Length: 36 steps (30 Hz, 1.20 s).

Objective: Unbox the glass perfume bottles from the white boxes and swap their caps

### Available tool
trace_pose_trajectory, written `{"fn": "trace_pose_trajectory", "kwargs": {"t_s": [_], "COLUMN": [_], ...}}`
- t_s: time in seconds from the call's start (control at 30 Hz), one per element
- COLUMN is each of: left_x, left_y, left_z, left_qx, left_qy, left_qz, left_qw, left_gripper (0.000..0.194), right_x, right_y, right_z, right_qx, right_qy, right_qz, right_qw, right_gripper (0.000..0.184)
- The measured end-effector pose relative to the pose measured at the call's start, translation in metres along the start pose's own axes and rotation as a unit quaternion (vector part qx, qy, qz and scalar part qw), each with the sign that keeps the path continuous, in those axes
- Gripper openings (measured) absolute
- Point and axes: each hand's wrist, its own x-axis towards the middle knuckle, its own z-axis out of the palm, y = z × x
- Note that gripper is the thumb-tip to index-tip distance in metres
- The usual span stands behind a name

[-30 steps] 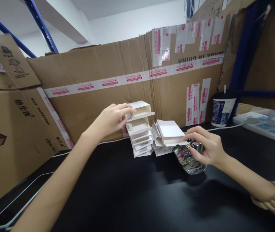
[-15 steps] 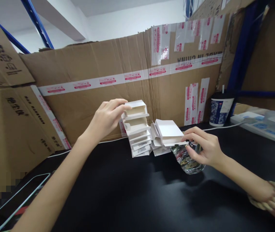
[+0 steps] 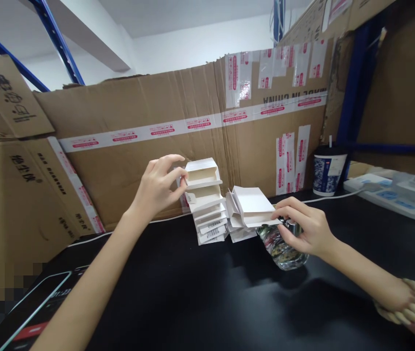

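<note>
A stack of small white cardboard boxes with open end flaps stands in the middle of the black tabletop; barcodes show on the lower ones. My left hand is at the stack's upper left, thumb and a finger closed on the side edge of the top box. To the right is a shorter white pile. Its top white box has an open front flap, whose right corner my right hand pinches between thumb and fingers. Beneath that hand lies a shiny silver crinkled packet, partly hidden.
Behind the boxes rises a large taped cardboard sheet. A lidded paper cup and a white power strip stand at the back right. At the left are a cardboard carton and a phone with a lit screen.
My left fingers have slid off the top of the stack onto its left side edge. My right hand keeps its pinch on the flap. The view has tilted slightly upward.
</note>
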Motion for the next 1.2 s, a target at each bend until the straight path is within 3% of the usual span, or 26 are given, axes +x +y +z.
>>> {"fn": "trace_pose_trajectory", "kwargs": {"t_s": [0.53, 0.67, 0.77, 0.8, 0.83, 0.9, 0.93, 0.97, 1.0, 1.07, 1.2], "left_x": [-0.007, -0.012, -0.022, -0.028, -0.036, -0.054, -0.065, -0.076, -0.087, -0.107, -0.128], "left_y": [0.000, 0.010, 0.035, 0.047, 0.059, 0.084, 0.095, 0.105, 0.113, 0.124, 0.131], "left_z": [-0.010, -0.021, -0.034, -0.038, -0.041, -0.044, -0.044, -0.042, -0.040, -0.034, -0.026], "left_qx": [-0.044, -0.063, -0.128, -0.146, -0.146, -0.114, -0.105, -0.111, -0.129, -0.170, -0.216], "left_qy": [-0.004, 0.090, 0.169, 0.166, 0.123, 0.046, 0.047, 0.048, 0.059, 0.116, 0.094], "left_qz": [-0.045, -0.094, -0.096, -0.072, -0.012, 0.173, 0.309, 0.390, 0.413, 0.355, 0.309], "left_qw": [0.998, 0.989, 0.973, 0.973, 0.982, 0.977, 0.944, 0.913, 0.900, 0.912, 0.921], "left_gripper": [0.021, 0.016, 0.013, 0.014, 0.015, 0.016, 0.023, 0.029, 0.032, 0.031, 0.028], "right_x": [0.001, 0.000, 0.000, 0.000, 0.000, -0.001, -0.001, -0.001, -0.001, -0.002, -0.005], "right_y": [0.000, 0.000, -0.001, -0.002, -0.003, -0.003, -0.003, -0.002, -0.001, 0.002, 0.005], "right_z": [0.001, 0.002, 0.000, 0.000, -0.001, -0.002, -0.002, -0.003, -0.002, -0.001, 0.003], "right_qx": [-0.017, -0.006, 0.000, -0.004, -0.014, -0.043, -0.055, -0.065, -0.070, -0.070, -0.055], "right_qy": [-0.023, -0.035, -0.019, -0.007, 0.007, 0.028, 0.029, 0.024, 0.015, -0.011, -0.055], "right_qz": [0.005, 0.007, -0.019, -0.027, -0.034, -0.043, -0.046, -0.047, -0.049, -0.050, -0.071], "right_qw": [1.000, 0.999, 1.000, 1.000, 0.999, 0.998, 0.997, 0.996, 0.996, 0.996, 0.994], "right_gripper": [0.011, 0.008, 0.005, 0.007, 0.009, 0.016, 0.020, 0.022, 0.025, 0.028, 0.034]}}
